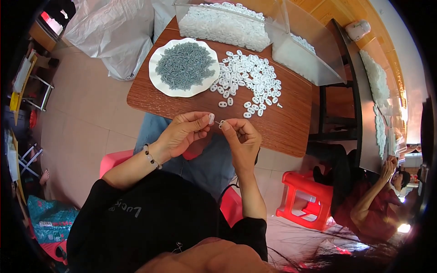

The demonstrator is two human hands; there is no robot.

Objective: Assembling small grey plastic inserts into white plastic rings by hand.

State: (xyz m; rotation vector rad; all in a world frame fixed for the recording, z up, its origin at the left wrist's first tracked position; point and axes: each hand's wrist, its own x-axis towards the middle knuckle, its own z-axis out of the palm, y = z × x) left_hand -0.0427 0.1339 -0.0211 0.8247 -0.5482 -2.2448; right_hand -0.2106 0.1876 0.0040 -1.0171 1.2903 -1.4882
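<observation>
My left hand (189,132) and my right hand (242,139) meet above the near edge of the brown table, both pinched closed. Between the left thumb and fingers is a small white piece (211,118), mostly covered. The right fingertips hold a small white oval piece with holes (221,123). A thin short bit shows between the two hands; whether it joins the pieces I cannot tell. Just beyond lie many loose white two-hole oval pieces (248,75). Left of them, a white scalloped plate (157,84) carries a heap of small slender grey pieces (185,66).
Clear plastic bins (227,27) of white pieces line the table's (191,107) far side. A large whitish sack (114,36) stands at the far left. On the right are a red stool (307,198) and another person (368,209) working at a dark table.
</observation>
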